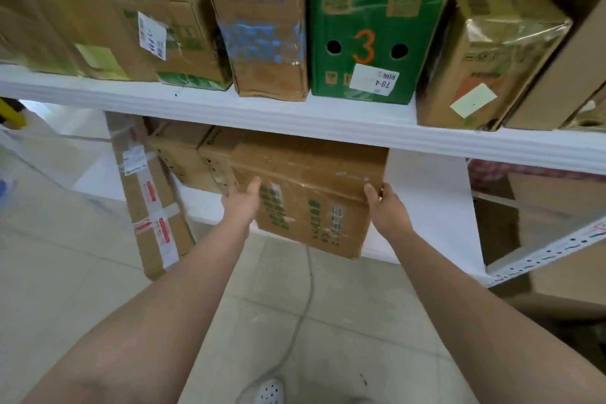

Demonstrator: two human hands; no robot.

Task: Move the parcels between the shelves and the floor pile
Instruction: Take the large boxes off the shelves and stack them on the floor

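A brown cardboard parcel with green print [311,193] sits on the lower white shelf [423,207], its near end sticking out past the shelf's front edge. My left hand [242,200] presses flat against its left side, thumb on the top face. My right hand [385,203] holds its right side, thumb on top and fingers hidden behind the corner. Both arms are stretched forward.
The upper shelf [262,108] carries several parcels, among them a green box marked 3 [373,29]. A long taped box [151,193] leans against the lower shelf at left. More boxes sit behind the held parcel. A grey cable [305,298] runs across the tiled floor.
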